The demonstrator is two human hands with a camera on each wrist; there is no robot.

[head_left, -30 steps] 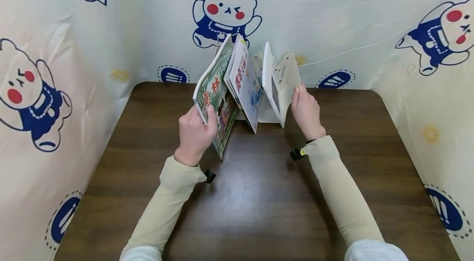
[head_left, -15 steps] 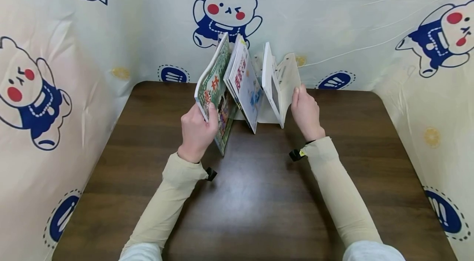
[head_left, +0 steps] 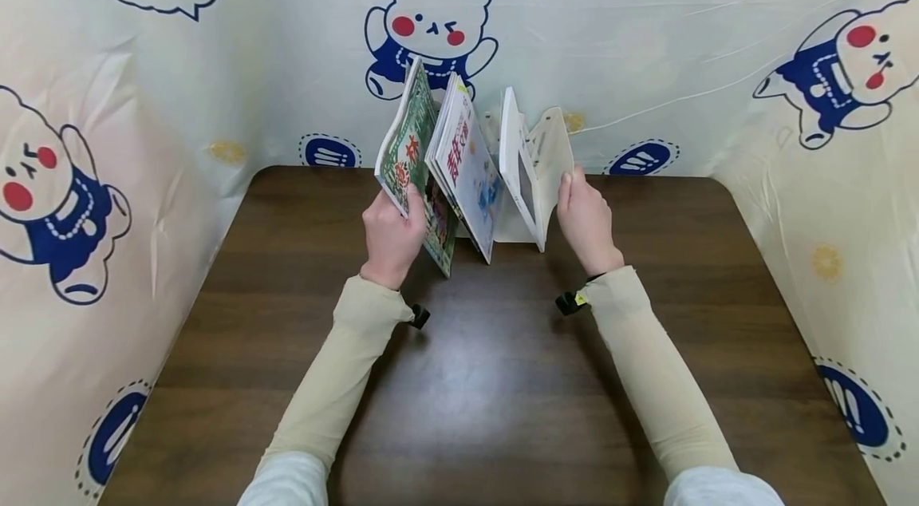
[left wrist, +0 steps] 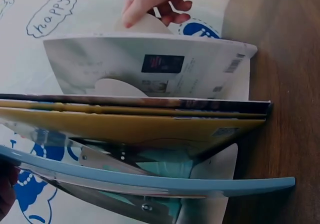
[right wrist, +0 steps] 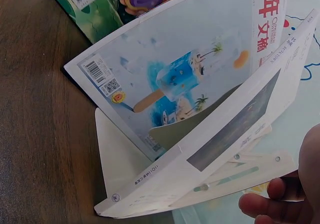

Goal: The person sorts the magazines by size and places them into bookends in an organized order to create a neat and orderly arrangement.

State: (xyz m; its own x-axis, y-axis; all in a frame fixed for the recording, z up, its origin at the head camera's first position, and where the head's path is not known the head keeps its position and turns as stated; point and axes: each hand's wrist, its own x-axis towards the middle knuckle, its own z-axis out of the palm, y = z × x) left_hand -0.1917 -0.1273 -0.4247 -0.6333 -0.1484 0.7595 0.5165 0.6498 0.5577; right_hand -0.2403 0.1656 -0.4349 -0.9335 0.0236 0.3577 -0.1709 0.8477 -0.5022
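Note:
My left hand (head_left: 393, 239) grips the near edge of a green illustrated magazine (head_left: 408, 155), thumb on its cover. The magazine stands tilted at the left of a white book rack (head_left: 558, 145). To its right lean several magazines, the outermost a pale blue one (head_left: 470, 171) with red lettering and an ice pop (right wrist: 177, 79) on its cover. A white book (right wrist: 175, 154) with a dark picture stands in the rack's right slot. My right hand (head_left: 589, 220) holds the rack's right end panel between thumb and fingers. The left hand's fingers are mostly hidden behind the green magazine.
The rack stands on a dark wooden table (head_left: 459, 378), near its back edge. Behind and on both sides hangs a pale sheet (head_left: 632, 51) printed with bears. Rack dividers (left wrist: 120, 87) rise between the books.
My left hand has moved away from me and slightly right, carrying the green magazine deeper toward the rack. The right hand keeps its hold on the end panel. The head view has shifted slightly.

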